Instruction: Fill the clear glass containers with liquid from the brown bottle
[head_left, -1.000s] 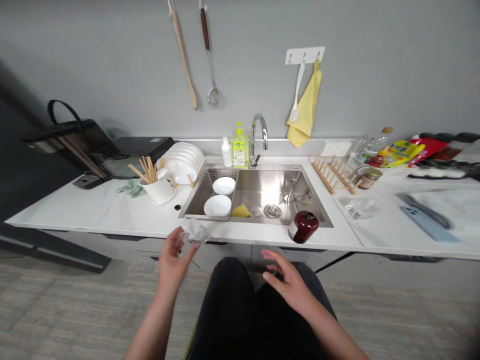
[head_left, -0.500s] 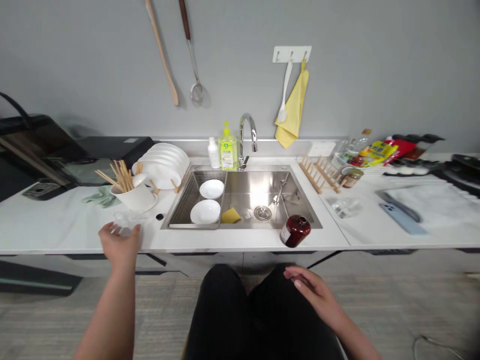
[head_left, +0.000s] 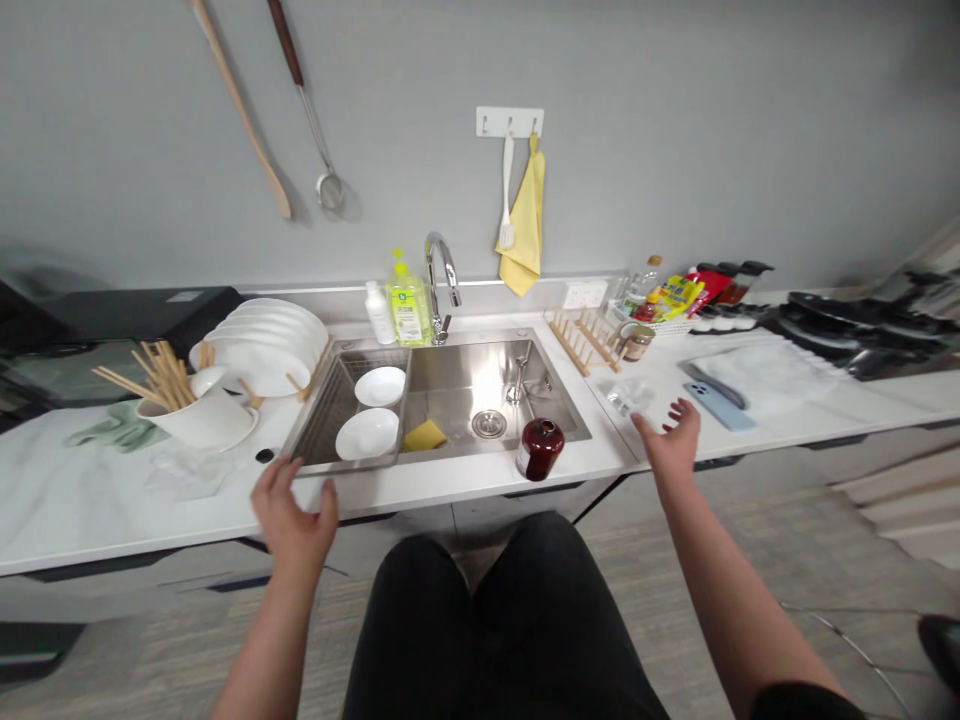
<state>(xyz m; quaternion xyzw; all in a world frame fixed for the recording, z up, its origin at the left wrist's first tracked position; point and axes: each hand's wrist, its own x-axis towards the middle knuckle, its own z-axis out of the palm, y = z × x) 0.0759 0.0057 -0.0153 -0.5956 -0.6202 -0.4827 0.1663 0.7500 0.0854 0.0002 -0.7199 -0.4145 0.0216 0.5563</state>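
The left hand [head_left: 294, 522] and right hand [head_left: 669, 441] are hovering open and empty, well apart, with fingers spread. The right hand is hanging just past the desk's [head_left: 67, 510] front edge, near a clear plastic bag [head_left: 628, 397] lying on the desk to the right of the sink [head_left: 487, 400]. The left hand is hovering by the sink's front corner, with a crumpled clear film [head_left: 187, 473] lying on the desk to its left, just in front of a white mug [head_left: 199, 420] of chopsticks [head_left: 161, 378]. A dark red jar [head_left: 540, 448] is standing between the hands, at the sink's front edge.
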